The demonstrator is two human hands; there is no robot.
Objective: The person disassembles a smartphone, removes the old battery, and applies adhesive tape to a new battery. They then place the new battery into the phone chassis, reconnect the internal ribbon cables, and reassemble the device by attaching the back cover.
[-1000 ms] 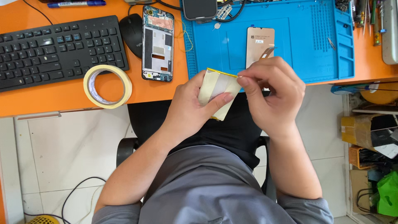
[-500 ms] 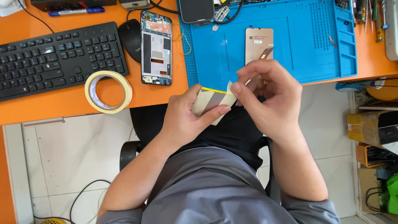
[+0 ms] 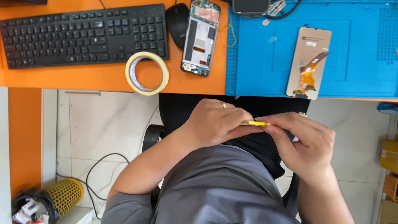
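Below the desk, yellow-edged strip pinched between both hands' fingers.

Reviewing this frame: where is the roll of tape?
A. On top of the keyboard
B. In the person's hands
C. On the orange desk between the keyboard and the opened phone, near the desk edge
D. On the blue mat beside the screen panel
C: the roll of tape lies flat on the orange desk, just below the keyboard and left of the opened phone.

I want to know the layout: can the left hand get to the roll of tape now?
Probably yes: the roll of tape lies at the desk edge, nothing between, but the left hand holds a thin yellow piece.
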